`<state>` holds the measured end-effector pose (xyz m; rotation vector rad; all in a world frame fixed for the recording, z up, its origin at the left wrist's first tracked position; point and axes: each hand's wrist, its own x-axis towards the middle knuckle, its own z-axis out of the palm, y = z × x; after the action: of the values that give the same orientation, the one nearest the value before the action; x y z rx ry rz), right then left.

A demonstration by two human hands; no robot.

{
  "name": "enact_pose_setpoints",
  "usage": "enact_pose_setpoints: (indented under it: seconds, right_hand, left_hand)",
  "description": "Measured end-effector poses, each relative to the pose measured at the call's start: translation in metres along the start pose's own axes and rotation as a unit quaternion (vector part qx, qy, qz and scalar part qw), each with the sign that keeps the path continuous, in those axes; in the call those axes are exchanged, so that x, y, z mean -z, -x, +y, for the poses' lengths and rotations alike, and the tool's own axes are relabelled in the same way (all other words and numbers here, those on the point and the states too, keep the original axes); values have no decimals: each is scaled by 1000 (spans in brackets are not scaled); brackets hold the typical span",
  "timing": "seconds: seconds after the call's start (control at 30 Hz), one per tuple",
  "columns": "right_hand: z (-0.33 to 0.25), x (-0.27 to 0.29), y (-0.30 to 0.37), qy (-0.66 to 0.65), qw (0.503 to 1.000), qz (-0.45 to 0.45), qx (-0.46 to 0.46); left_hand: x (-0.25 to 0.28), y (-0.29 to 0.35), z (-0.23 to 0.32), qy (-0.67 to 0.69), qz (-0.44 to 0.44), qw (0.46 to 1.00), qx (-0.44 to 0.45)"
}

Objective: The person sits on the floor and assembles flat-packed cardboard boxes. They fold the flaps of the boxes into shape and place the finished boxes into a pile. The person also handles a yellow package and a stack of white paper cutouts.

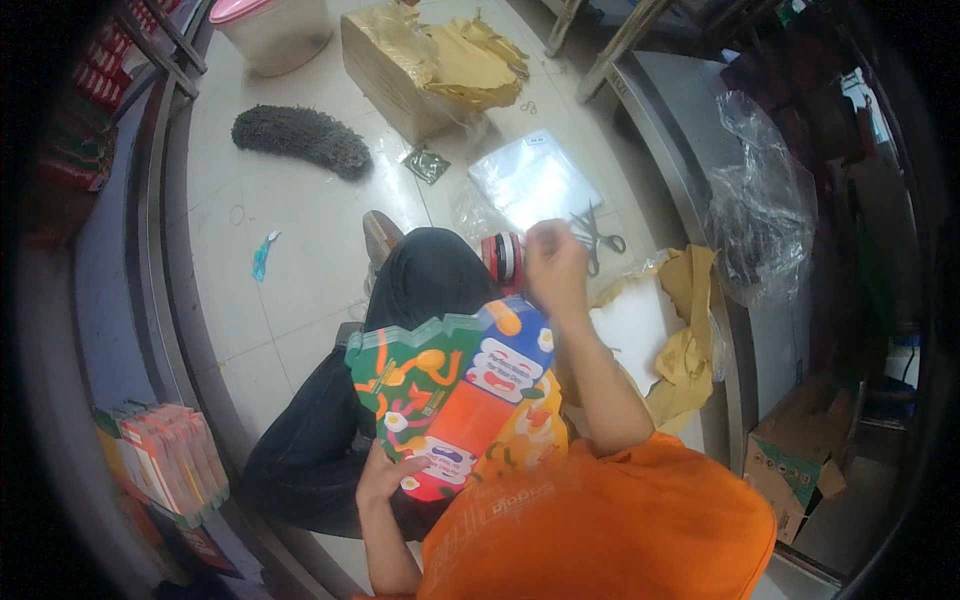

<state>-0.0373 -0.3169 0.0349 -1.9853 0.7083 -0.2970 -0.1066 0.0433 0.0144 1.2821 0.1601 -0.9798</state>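
Note:
Across my lap lie several colourful printed cardboard pieces (485, 390) in green, blue, orange, red and yellow, with wavy cut edges and food drawings. My left hand (385, 475) grips their lower edge, its thumb on top. Farther forward, my right hand (553, 262) is closed, fingers curled together; what they pinch, if anything, is hidden. Just left of it is a rounded red, black and white object (503, 260), its kind unclear. Dark-handled scissors (603, 240) lie on the floor to the right of that hand. A clear plastic packet (535, 180) lies beyond it.
Torn brown paper (690, 345) around white sheets is at my right. Ahead stand an opened paper-wrapped package (395, 75) and a pink-lidded tub (275, 35). A grey fuzzy roll (300, 140) lies left of them. Metal-edged shelving flanks both sides; bundled boxes (175, 460) sit left.

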Motion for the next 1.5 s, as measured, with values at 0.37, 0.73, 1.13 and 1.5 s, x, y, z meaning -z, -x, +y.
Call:
enact_pose_setpoints:
  seconds: [0.37, 0.73, 1.13, 1.5]
  right_hand:
    - [109, -25, 16, 242, 946, -198, -87]
    - [60, 27, 44, -132, 966, -173, -138]
    - [-179, -59, -3, -230, 855, -434, 168]
    - [-122, -306, -90, -93, 812, -500, 286]
  left_hand:
    - [-9, 16, -7, 82, 39, 996, -13]
    - [-31, 4, -29, 254, 32, 967, -18]
    - [95, 17, 136, -164, 185, 925, -288]
    - [227, -69, 131, -157, 336, 861, -347]
